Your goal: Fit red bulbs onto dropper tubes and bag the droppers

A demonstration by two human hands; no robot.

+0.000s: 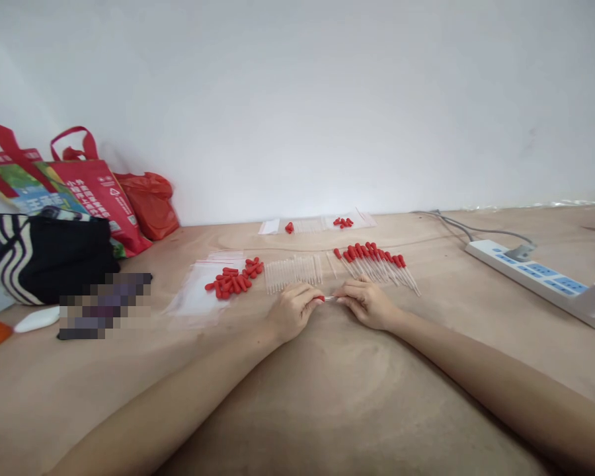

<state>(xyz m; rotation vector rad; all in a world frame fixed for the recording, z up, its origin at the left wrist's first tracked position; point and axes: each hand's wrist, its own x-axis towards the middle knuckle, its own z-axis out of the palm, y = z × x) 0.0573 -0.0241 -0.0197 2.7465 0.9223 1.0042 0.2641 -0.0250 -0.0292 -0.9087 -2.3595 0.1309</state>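
Note:
Near the middle of the table, my left hand (293,309) pinches a red rubber cap (320,299). My right hand (365,302) holds a thin clear tube (330,299), whose end meets the cap between the two hands. Just beyond my left hand lies a row of clear tubes (292,272) without caps. Beyond my right hand, several red-capped tubes (377,263) are fanned out. Loose red caps (233,281) are heaped on a clear plastic bag (198,287) to the left.
By the wall lie small bags with more red caps (343,223) and tubes. Shopping bags (96,192), a black striped bag (64,254), a white object (37,319) and a blurred dark item (104,307) occupy the left. A power strip (535,277) with cables lies right.

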